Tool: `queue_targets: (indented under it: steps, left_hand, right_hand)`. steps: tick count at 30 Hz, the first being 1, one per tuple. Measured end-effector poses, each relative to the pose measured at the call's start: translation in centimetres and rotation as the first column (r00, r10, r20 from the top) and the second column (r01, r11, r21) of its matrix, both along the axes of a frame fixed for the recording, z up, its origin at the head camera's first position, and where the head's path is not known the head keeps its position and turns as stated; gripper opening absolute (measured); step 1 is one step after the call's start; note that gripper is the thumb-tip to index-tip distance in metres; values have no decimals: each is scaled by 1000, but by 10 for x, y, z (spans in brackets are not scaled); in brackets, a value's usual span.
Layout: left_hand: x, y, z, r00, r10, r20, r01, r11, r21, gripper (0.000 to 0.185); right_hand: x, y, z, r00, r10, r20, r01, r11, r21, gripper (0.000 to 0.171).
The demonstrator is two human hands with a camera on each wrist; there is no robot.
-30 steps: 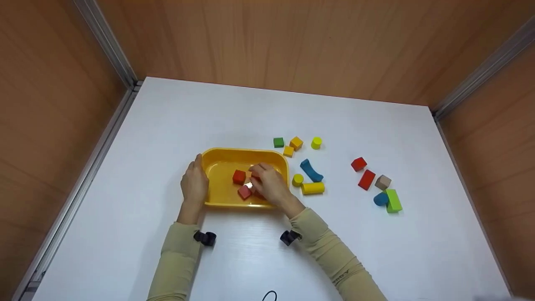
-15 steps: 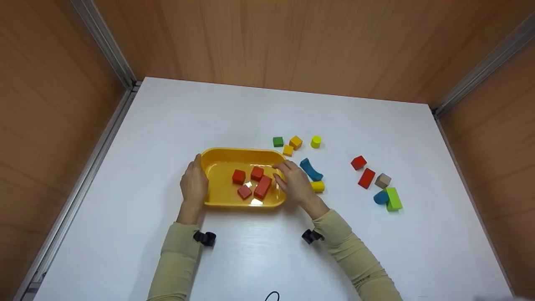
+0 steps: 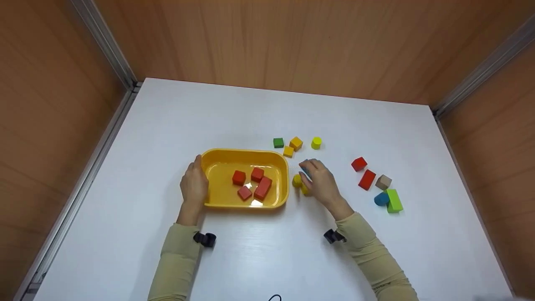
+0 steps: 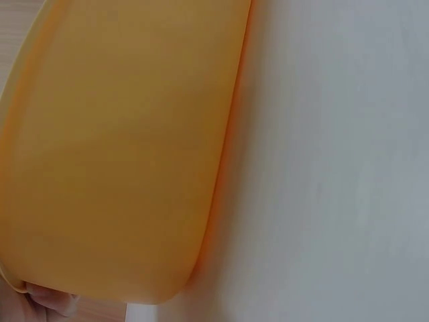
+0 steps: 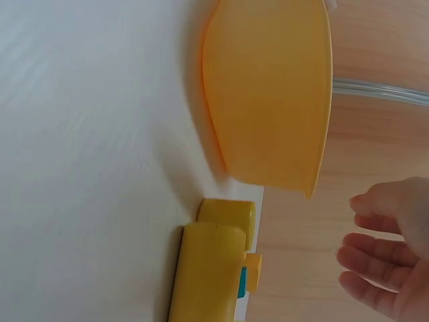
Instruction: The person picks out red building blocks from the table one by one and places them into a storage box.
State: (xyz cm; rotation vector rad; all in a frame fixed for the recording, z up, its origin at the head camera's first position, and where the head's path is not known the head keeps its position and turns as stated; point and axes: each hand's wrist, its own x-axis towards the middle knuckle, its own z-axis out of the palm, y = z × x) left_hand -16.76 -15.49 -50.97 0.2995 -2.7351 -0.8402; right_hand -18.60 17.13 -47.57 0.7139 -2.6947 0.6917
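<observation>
Right hand (image 3: 321,184) — off tray (image 3: 219,179), now over blue block (image 3: 306,171).

the tray (image 3: 219,171) looks like smooth, glossy plastic, its floor throwing white glints towards 5 o'clock, while its outer wall has a softer, satin look. the red blocks (image 3: 263,188) seem to be painted wood, smooth and low in sheen. at 3 o'clock from the tray, the greyish block (image 3: 383,182) looks like bare, matt wood. the tabletop (image 3: 125,188) is smooth, with a dull shine at 6 o'clock. at 12 o'clock the back panel (image 3: 267,46) shows wood grain; the rails (image 3: 104,37) at 10 and 2 o'clock look metal. the sleeves (image 3: 173,267) are matt, wrinkled cloth.
</observation>
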Motion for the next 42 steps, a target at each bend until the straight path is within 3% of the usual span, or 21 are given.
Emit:
queue_targets:
  steps: [7,18,31,42]
  left_hand:
    - [1,0,0,1000,2,0,-2,1000,-7,38]
    - [0,0,-2,1000,-13,-17,13,1000,17,36]
    - [0,0,-2,1000,-1,31,0,1000,9,39]
    - [1,0,-3,1000,-10,-17,10,1000,1,38]
  right_hand:
    - [-5,29,-5,991,-100,87,98,995,23,25]
    - [-23,69,-12,937,-276,212,246,956,161,34]
    - [-42,113,-25,944,-316,97,291,933,211,38]
    - [-55,133,-29,905,-387,178,330,901,282,48]
